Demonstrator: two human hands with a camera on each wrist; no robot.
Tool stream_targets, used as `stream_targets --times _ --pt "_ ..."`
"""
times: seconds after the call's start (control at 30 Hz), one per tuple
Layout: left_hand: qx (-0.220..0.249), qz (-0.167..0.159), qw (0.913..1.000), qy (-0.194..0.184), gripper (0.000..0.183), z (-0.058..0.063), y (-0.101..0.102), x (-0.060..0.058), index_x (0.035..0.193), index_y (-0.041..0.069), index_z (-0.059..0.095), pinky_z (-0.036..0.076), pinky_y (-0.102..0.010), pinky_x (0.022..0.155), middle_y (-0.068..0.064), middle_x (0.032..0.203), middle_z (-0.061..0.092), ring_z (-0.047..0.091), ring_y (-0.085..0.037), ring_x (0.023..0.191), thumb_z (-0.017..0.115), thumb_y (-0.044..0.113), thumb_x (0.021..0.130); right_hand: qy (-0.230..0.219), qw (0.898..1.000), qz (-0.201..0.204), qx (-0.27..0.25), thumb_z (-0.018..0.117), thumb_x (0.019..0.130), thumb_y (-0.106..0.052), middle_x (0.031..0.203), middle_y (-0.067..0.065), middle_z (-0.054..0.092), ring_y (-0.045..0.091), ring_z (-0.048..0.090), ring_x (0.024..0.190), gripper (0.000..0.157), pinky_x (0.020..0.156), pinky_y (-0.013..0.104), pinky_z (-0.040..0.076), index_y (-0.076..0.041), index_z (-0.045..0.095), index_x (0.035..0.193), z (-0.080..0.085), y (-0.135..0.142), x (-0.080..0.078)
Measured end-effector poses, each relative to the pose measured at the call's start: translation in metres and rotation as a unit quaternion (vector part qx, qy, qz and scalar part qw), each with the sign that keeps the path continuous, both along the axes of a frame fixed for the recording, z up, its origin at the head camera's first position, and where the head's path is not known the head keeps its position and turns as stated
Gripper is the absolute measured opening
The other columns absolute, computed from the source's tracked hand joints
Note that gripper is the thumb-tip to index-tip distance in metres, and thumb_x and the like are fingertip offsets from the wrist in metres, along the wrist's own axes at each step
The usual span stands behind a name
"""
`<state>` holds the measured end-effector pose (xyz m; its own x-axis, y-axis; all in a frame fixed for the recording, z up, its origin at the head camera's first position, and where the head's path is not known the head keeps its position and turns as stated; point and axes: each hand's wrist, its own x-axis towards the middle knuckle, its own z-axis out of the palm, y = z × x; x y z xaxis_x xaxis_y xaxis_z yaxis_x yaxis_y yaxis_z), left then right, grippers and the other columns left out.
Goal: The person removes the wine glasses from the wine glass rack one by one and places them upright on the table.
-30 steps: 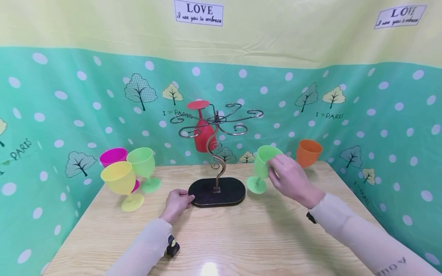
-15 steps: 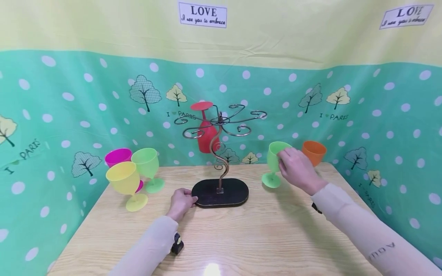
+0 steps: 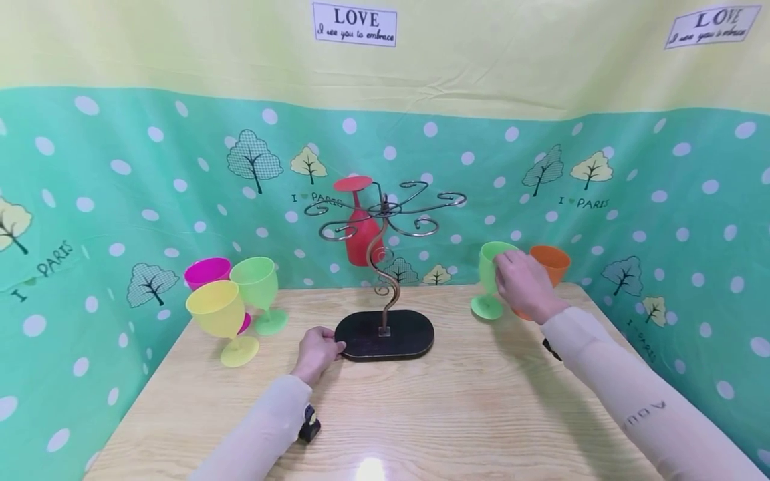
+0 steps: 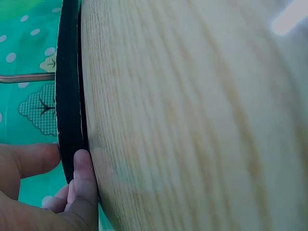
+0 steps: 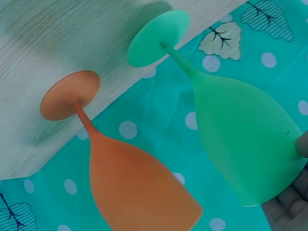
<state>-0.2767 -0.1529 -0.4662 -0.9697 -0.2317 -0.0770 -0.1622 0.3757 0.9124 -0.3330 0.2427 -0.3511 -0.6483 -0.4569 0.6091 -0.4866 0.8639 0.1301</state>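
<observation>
My left hand (image 3: 315,354) pinches the left end of the black oval base (image 3: 409,341) of a metal wine glass rack with curled arms. In the left wrist view, thumb and fingers lie on either side of the base (image 4: 69,106). A red goblet (image 3: 361,244) hangs upside down from one rack arm. To the right, my right hand (image 3: 526,284) grips a green goblet (image 3: 488,267) by its bowl near the rim. The right wrist view shows this green goblet (image 5: 240,130) upright beside an orange goblet (image 5: 130,178), its foot close over the table.
At the left stand a yellow goblet (image 3: 216,310), another green goblet (image 3: 255,280) and a magenta goblet (image 3: 206,270), close together. Behind the wooden table (image 3: 445,421) hangs a dotted curtain (image 3: 457,160), which also runs along both sides.
My right hand has carried the green goblet right and back, away from the rack and next to the orange goblet. My left hand stays at the base; the view has shifted slightly.
</observation>
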Motion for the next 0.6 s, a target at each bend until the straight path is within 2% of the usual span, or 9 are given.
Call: stream_targets --times 0.2,0.6 --pt "0.018 0.001 0.9998 -0.004 0.034 -0.001 0.001 -0.001 0.103 -0.008 0.052 0.054 -0.031 0.062 -0.016 0.086 0.06 0.063 -0.019 0.063 0.068 0.0 0.074 -0.007 1.0 -0.011 0.0 0.05 0.081 -0.002 0.068 0.005 0.047 0.022 0.043 0.061 0.008 0.053 0.03 0.038 -0.001 0.057 0.083 -0.005 0.005 -0.007" --pt "0.007 -0.001 1.0 0.001 0.034 0.0 0.001 0.0 0.102 -0.008 0.053 0.054 -0.032 0.062 -0.015 0.084 0.059 0.063 -0.019 0.063 0.068 0.0 0.073 -0.024 0.999 -0.022 0.003 0.05 0.081 -0.001 0.067 0.005 0.044 0.022 0.041 0.06 0.005 0.052 0.03 0.037 -0.001 0.055 0.082 -0.013 0.01 -0.013"
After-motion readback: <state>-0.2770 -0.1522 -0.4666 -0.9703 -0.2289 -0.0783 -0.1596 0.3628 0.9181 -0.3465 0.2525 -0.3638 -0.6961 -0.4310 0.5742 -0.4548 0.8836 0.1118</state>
